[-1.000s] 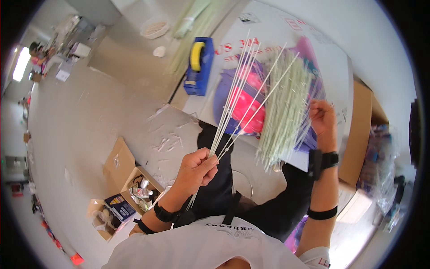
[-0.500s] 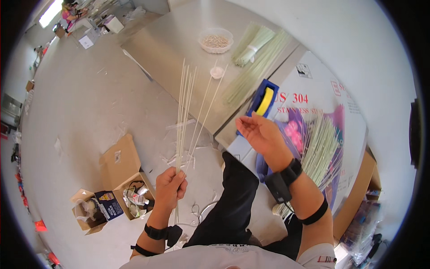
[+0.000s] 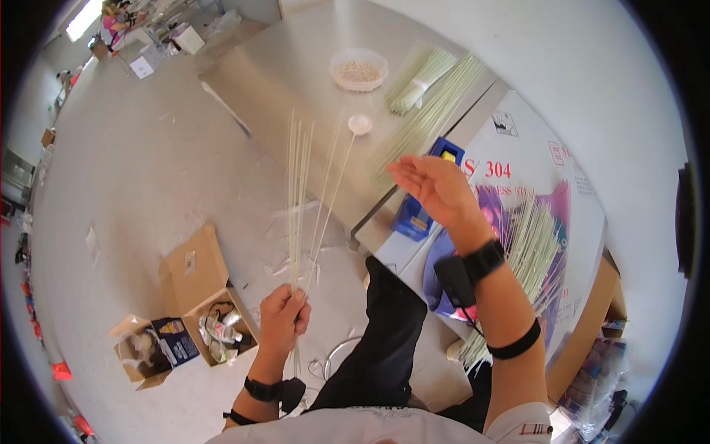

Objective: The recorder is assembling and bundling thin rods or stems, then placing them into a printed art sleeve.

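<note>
My left hand (image 3: 283, 317) is closed around the lower part of several thin pale sticks (image 3: 296, 192). They rise from the fist, most side by side, with two leaning apart to the right. One stick's tip overlaps a small white dish (image 3: 360, 124) in view; whether it touches cannot be told. My right hand (image 3: 436, 185) is raised with fingers stretched out, and nothing shows in it. It partly covers a blue tape dispenser (image 3: 412, 222) on the table's near edge. Right of that forearm, a heap of pale green sticks (image 3: 532, 240) lies on a purple bag (image 3: 564, 211).
On the metal table (image 3: 274, 96) stand a clear bowl (image 3: 359, 72) of small beige pieces, a tied stick bundle (image 3: 425, 83) and loose sticks (image 3: 436, 111). Open cardboard boxes (image 3: 196, 270) sit on the floor at left. A wall (image 3: 577, 74) borders the right. Another person (image 3: 115, 26) is far off.
My right hand has moved up and away over the tape dispenser, its fingers straighter. The sticks in my left hand have shifted slightly left and lower in view.
</note>
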